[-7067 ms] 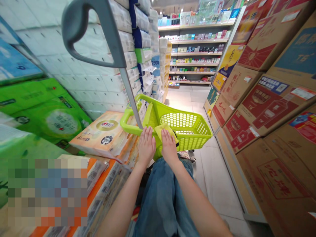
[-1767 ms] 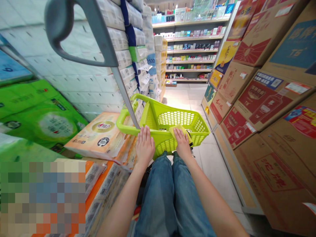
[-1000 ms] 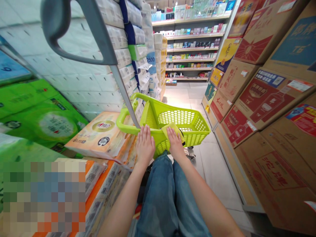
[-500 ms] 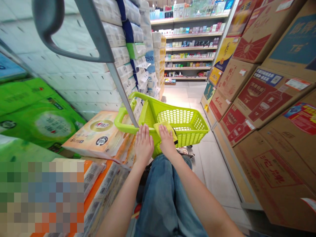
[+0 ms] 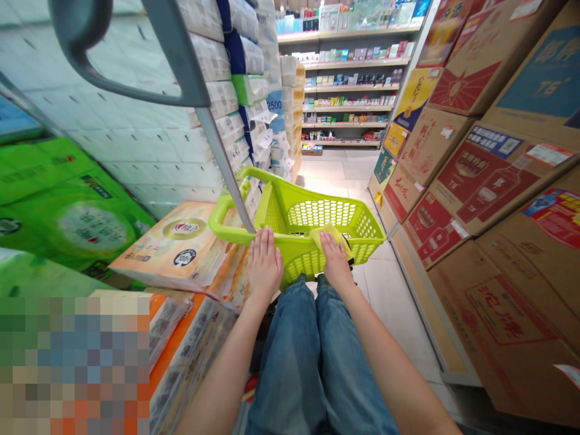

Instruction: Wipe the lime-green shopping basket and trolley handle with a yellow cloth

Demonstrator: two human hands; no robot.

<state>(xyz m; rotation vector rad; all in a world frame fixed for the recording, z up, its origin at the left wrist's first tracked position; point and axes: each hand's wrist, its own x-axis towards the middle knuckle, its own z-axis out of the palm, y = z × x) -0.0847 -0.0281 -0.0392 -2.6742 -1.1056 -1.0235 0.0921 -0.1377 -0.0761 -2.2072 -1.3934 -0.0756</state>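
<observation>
A lime-green wheeled shopping basket (image 5: 357, 212) stands on the aisle floor in front of my knees. Its grey pull handle (image 5: 149, 66) rises up to the upper left. My left hand (image 5: 263, 266) lies flat on the basket's near rim, fingers stretched out and together. My right hand (image 5: 335, 260) presses a yellow cloth (image 5: 330, 234) onto the same rim further right, fingers extended over it. Inside the mesh basket I see nothing else.
Packs of tissue and toilet paper (image 5: 176, 244) are stacked on the left, close to the basket. Cardboard boxes (image 5: 489, 181) line the right side. A tiled aisle (image 5: 344, 175) runs ahead to shelves of goods (image 5: 348, 84).
My right hand with the cloth has slid right along the rim, after having moved left over the second before. The left hand has stayed in place.
</observation>
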